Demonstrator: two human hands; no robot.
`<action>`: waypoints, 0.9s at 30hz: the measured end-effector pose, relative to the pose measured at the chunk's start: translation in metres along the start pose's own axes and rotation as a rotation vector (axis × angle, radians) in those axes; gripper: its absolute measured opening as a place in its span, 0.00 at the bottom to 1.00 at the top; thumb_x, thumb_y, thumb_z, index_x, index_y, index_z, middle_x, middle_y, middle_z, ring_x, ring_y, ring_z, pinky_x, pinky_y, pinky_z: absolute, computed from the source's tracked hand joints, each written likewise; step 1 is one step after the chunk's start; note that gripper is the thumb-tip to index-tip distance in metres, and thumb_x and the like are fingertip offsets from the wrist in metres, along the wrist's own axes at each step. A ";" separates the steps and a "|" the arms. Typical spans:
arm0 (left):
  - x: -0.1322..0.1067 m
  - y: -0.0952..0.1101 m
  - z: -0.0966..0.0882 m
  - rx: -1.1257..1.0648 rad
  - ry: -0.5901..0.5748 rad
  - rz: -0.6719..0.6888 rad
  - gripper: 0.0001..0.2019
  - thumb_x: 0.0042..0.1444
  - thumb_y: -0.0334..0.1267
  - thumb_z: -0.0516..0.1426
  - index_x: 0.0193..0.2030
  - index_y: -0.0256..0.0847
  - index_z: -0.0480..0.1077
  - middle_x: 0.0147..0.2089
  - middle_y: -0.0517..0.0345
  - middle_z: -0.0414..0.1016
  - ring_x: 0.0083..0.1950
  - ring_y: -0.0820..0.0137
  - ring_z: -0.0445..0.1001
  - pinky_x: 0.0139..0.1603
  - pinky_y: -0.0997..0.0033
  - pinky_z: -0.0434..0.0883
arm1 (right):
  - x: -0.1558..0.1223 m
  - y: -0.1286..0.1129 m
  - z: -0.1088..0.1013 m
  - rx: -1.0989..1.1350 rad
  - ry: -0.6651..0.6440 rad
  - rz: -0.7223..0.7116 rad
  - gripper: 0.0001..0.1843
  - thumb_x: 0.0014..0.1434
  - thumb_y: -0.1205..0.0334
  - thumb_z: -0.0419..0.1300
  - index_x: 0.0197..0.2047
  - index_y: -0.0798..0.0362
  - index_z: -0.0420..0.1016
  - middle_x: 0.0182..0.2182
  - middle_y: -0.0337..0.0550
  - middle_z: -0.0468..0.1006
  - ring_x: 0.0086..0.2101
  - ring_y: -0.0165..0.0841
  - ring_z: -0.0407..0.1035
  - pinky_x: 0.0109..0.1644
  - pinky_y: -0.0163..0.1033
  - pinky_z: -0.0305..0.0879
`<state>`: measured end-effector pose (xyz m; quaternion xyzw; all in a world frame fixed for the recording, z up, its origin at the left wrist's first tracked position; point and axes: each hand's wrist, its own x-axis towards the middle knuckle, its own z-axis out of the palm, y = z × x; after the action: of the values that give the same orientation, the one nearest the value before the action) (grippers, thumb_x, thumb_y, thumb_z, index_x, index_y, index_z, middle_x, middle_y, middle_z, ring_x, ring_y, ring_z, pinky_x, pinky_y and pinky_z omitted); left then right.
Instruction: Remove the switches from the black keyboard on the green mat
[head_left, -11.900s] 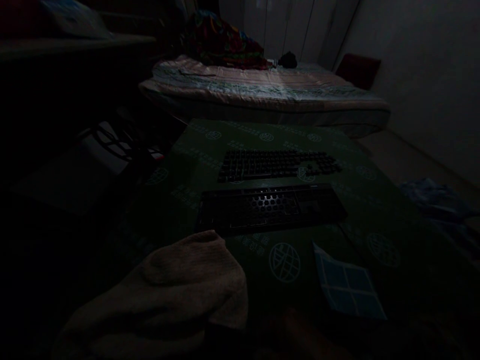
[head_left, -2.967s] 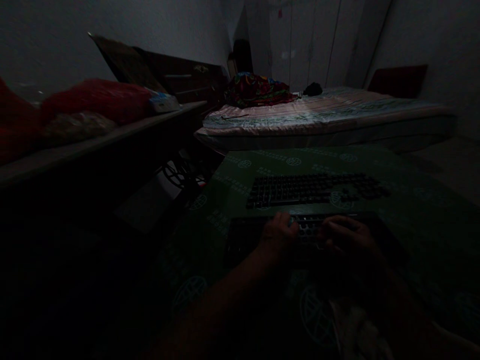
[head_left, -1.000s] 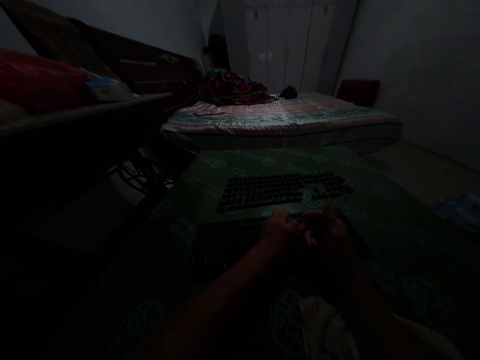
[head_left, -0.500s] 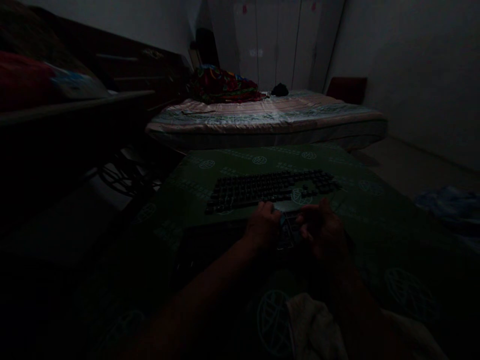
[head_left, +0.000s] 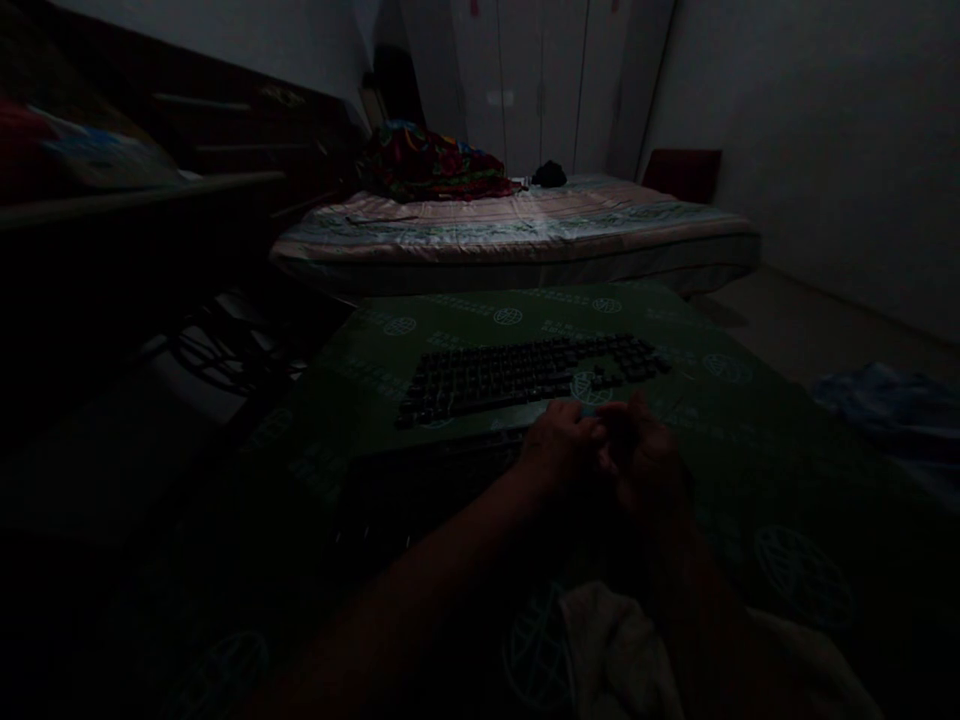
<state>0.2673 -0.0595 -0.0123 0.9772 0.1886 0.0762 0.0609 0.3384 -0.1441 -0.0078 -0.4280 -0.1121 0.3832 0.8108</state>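
The room is very dark. My left hand [head_left: 559,445] and my right hand [head_left: 643,455] are pressed together over the near keyboard frame [head_left: 420,490] on the green printed mat [head_left: 750,420]. Both hands have their fingers curled inward and touching; whatever sits between them is too dark to make out. Just beyond the hands lie rows of loose black keycaps [head_left: 525,372] laid out in keyboard order on the mat. A pale cloth [head_left: 622,655] lies near my right forearm at the bottom.
A low mattress [head_left: 517,235] with a striped sheet and a colourful bundle [head_left: 435,165] lies beyond the mat. A dark bench [head_left: 142,190] with red and blue items runs along the left. A fan grille [head_left: 214,350] sits on the floor. White wardrobe doors stand at the back.
The hands were apart and working on the keyboard frame; they have drawn together at its far edge. The view has swung slightly right and down.
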 end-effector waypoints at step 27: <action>-0.003 -0.024 -0.026 0.211 -0.151 0.037 0.09 0.54 0.30 0.51 0.41 0.38 0.68 0.42 0.51 0.70 0.43 0.64 0.66 0.41 0.66 0.66 | 0.020 -0.023 -0.020 -0.004 0.359 -0.175 0.22 0.49 0.42 0.57 0.26 0.56 0.68 0.14 0.34 0.70 0.12 0.23 0.60 0.13 0.27 0.47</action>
<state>0.2514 -0.0362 0.0094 0.9844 0.1725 -0.0165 -0.0299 0.3743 -0.1493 -0.0049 -0.4796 -0.0032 0.2285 0.8472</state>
